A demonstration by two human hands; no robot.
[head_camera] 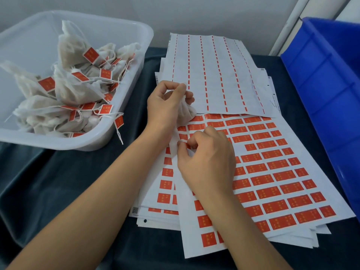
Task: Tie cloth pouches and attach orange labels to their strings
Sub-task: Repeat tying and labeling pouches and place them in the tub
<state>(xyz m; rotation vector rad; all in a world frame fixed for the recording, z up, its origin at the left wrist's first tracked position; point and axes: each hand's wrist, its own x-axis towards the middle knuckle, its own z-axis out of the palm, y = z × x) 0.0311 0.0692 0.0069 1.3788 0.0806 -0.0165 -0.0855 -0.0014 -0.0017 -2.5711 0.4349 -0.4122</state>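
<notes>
My left hand [165, 103] grips a small white cloth pouch [186, 114] by its gathered neck, just above the top edge of a sheet of orange labels [272, 168]. My right hand [206, 158] rests on that sheet and pinches one orange label [188, 146] between thumb and fingertips at the sheet's upper left. The pouch's string is not clearly visible. Much of the label is hidden by my fingers.
A clear plastic bin [124, 121] at the left holds several tied pouches with orange labels. A used label sheet [214, 75] lies behind the full one, on a stack of more sheets. A blue crate [327, 78] stands at the right. Dark cloth covers the table.
</notes>
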